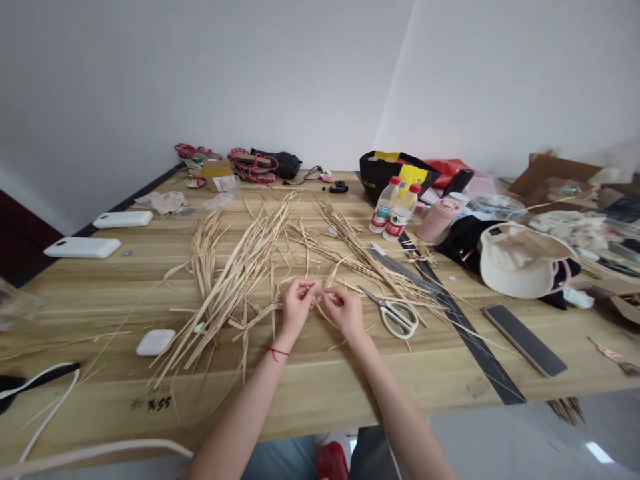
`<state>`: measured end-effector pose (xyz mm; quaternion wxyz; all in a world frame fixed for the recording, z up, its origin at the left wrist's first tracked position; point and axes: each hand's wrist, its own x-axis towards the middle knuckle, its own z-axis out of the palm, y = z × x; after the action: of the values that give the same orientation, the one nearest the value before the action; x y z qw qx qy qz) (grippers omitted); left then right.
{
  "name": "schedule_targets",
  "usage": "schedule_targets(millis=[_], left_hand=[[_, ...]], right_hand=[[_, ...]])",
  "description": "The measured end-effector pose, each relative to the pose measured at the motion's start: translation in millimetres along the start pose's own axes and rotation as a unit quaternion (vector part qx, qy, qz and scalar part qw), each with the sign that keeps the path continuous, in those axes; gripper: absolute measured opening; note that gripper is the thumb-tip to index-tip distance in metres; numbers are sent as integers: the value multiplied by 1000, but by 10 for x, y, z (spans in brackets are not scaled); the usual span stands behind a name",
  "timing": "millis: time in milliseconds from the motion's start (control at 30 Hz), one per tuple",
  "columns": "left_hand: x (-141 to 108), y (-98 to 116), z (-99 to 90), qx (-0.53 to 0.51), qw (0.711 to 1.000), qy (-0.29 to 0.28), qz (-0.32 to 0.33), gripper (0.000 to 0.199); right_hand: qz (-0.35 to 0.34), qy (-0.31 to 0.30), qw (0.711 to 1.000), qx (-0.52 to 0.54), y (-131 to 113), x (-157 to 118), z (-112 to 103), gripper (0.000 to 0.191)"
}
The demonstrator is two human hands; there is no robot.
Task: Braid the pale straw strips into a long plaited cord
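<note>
Near the middle of the table, my left hand (pixel 297 305) pinches a thin straw strand between thumb and fingertips. Close to its right, my right hand (pixel 345 311) has its fingers pressed together on the same small straw piece (pixel 317 299). Most of that piece is hidden by the fingers. A braided straw length (pixel 260 315) lies just left of my left hand. Long loose straw strands (pixel 245 260) spread over the table beyond and to the left. Open-bladed scissors (pixel 397 317) with pale handles rest right of my right hand.
A white case (pixel 155 342) and two white power banks (pixel 83 247) lie left. Two bottles (pixel 399 217), a pink cup (pixel 440 219), a cream cap (pixel 523 259) and a dark phone (pixel 525 340) are right. A black bag (pixel 377 175) stands behind the bottles.
</note>
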<state>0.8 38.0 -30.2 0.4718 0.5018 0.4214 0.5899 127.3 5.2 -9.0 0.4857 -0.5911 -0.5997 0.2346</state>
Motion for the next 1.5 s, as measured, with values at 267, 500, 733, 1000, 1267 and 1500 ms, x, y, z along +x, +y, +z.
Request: schedule_targets(millis=[267,500,733,1000,1267,1500], left_hand=[[-15,31,-2,30,998,-51,5,24],[-18,47,1,33,997,-66,8,22],[-13,39,-2,27,997,-79,2,20],[-2,77,-25,30,993,-117,-8,23],[6,100,-6,19,993,-114,-2,22],[-26,126,26,32,994,-105,14,18]], right_hand=[[-77,3,993,-89,73,54,-155,26],[-90,-7,990,-111,105,49,-181,28],[-147,-51,977,-145,162,56,-245,24],[-198,-83,974,-77,38,108,-366,21],[-127,-110,986,16,128,109,-295,16],[-18,-124,978,165,161,98,-215,19]])
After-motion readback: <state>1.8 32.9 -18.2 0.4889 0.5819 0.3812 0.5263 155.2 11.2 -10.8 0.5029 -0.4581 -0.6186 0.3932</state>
